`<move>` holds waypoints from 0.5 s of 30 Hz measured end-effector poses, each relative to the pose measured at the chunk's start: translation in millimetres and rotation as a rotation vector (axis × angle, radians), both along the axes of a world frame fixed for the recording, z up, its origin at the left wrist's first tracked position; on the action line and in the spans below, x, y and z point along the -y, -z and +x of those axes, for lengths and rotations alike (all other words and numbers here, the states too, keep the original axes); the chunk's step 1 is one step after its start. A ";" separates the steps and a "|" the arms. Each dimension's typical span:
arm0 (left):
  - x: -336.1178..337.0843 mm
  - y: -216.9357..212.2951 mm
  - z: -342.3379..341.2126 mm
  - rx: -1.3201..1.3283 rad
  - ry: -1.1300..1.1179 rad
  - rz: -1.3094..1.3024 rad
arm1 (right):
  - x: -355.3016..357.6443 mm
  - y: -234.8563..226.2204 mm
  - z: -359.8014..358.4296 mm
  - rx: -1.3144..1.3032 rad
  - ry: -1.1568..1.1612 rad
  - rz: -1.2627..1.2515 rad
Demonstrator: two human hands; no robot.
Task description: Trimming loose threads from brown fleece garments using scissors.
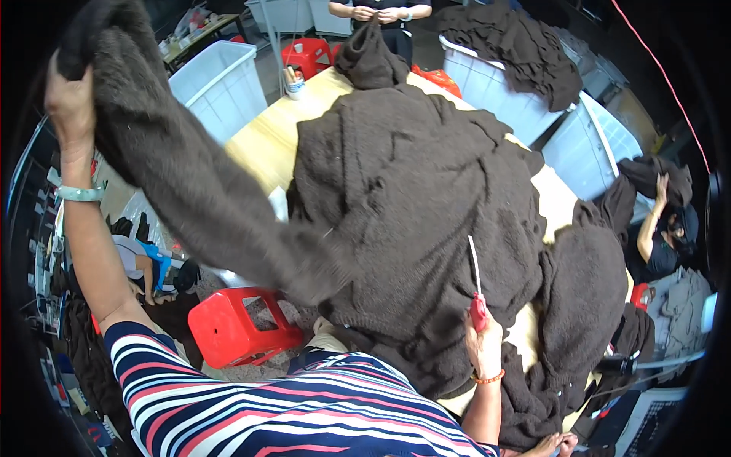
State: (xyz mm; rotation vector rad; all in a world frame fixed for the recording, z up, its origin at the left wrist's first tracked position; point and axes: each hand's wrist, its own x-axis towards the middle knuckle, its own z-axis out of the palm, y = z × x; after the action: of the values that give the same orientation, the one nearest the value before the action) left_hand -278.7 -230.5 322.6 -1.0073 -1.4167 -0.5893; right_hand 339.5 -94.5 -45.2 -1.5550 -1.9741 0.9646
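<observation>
My left hand (72,107), raised at the far left, grips the top of a dark brown knitted garment piece (167,145). The piece hangs down in a long slant toward the table, its lower end smeared by motion. Closed around a red handle, my right hand (484,346) holds a red-handled tool with a thin pale shaft (476,274). Its shaft points away from me over a big heap of dark brown knitwear (426,198); its exact kind is unclear. The shaft appears against the heap, but I cannot tell whether it touches.
The heap covers much of a pale wooden table (263,148). A cup of tools (294,84) stands near its far left edge. White bins (221,84) and a red stool (228,327) surround it. Other people's hands handle dark fabric at the far side (378,15), right (661,190) and lower right.
</observation>
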 end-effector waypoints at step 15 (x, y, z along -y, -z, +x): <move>-306.9 202.5 -70.8 -0.199 -0.095 -0.085 | -46.5 -13.7 -132.7 -0.055 0.164 -0.142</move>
State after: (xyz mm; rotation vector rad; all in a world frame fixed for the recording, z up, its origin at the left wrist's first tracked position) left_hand -349.5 76.4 120.0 -1.0301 -1.3132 -0.3512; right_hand 206.8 -48.1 -31.5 -1.7175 -1.7437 1.0864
